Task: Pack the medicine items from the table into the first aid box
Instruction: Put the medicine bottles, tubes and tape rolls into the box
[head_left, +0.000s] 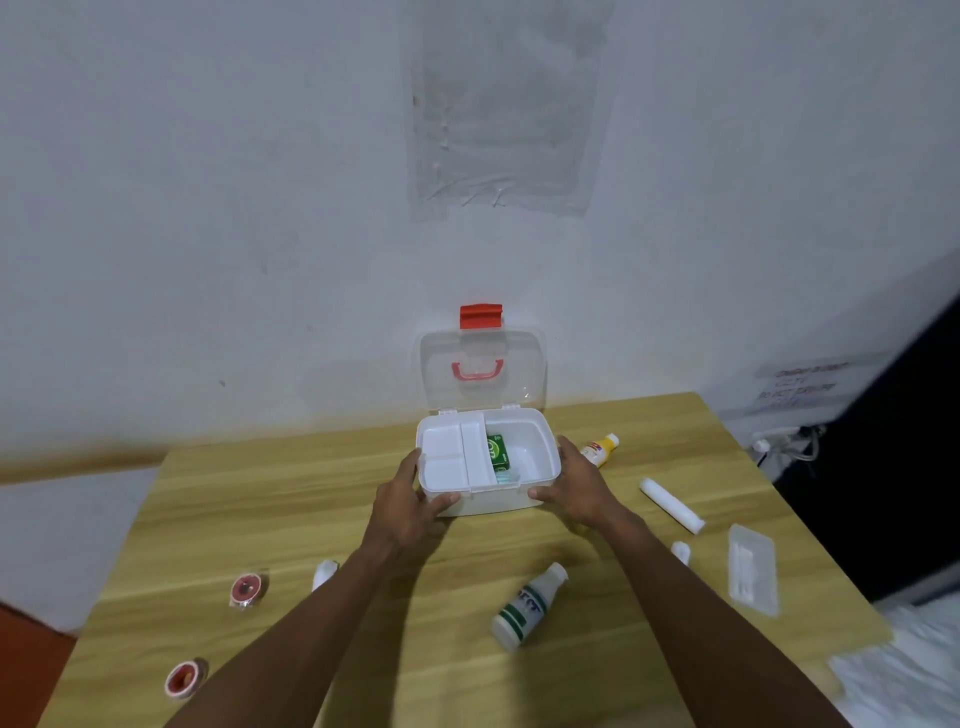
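Note:
The white first aid box (540, 457) stands open at the table's far middle, its clear lid (483, 374) with a red latch upright against the wall. A white divider tray (449, 454) fills its left half, and a green packet (497, 451) lies in the right half. My left hand (410, 501) grips the box's front left corner. My right hand (576, 480) grips its right side. On the table lie a white bottle with a green label (527, 608), a yellow-labelled bottle (600, 449), a white roll (670, 504) and two red tape rolls (248, 590) (184, 678).
A clear plastic pack (753, 569) lies near the wooden table's (260, 509) right edge, a small white piece (680, 552) beside it. Another small white item (324, 574) sits left of my left forearm. A wall stands right behind the box. Cables hang at the far right.

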